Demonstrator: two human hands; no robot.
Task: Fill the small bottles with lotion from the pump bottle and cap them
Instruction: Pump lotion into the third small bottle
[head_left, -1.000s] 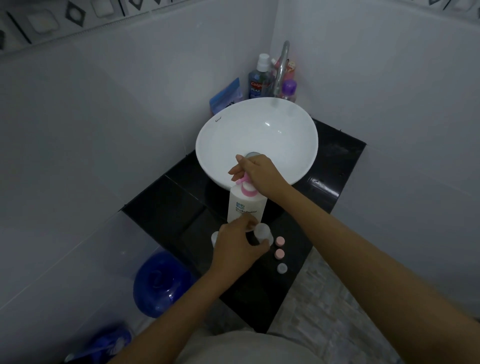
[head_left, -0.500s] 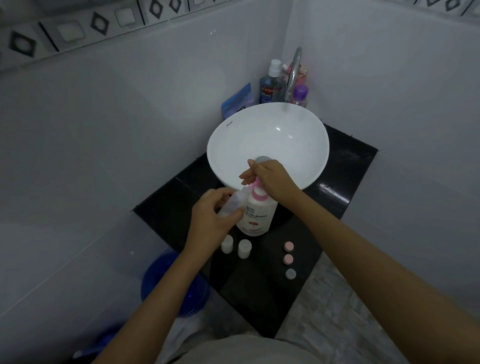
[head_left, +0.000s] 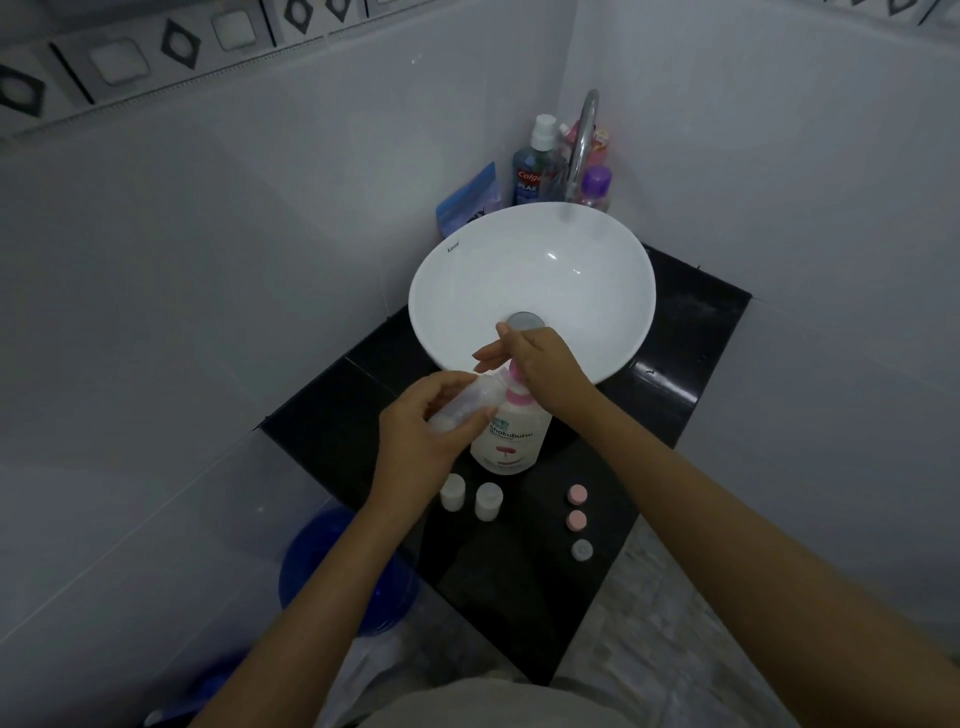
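If I push the pump now and the little mouth is not right under the spout, lotion could drip down the pump bottle (head_left: 511, 439) and onto the black table (head_left: 691, 332). My left hand (head_left: 423, 434) is wrapped around one small bottle (head_left: 467, 402), tipped sideways, its open end up close to the pink pump by my fingers. My right hand (head_left: 543, 366) rests on top of the pump, fingers loosely bent. Two more little bottles (head_left: 470, 499) stand just below my left hand. Three caps (head_left: 577, 519) wait under my right arm.
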